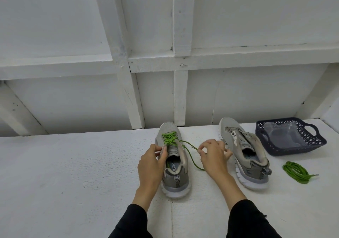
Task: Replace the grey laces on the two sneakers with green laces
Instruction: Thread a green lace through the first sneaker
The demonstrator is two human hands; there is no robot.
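Note:
Two grey sneakers stand on a white table, toes pointing away from me. The left sneaker [174, 166] has a green lace [169, 139] threaded through its front eyelets, with a loose end trailing to the right. My left hand [153, 162] grips this sneaker's left upper edge near the tongue. My right hand [213, 156] pinches the loose green lace end between thumb and forefinger, just right of the shoe. The right sneaker [245, 151] has no lace in it. A coiled second green lace [297, 171] lies on the table to its right.
A dark blue plastic basket [315, 142] holding a clear plastic bag sits at the back right of the table [73, 173]. A white panelled wall with beams rises right behind the table's far edge.

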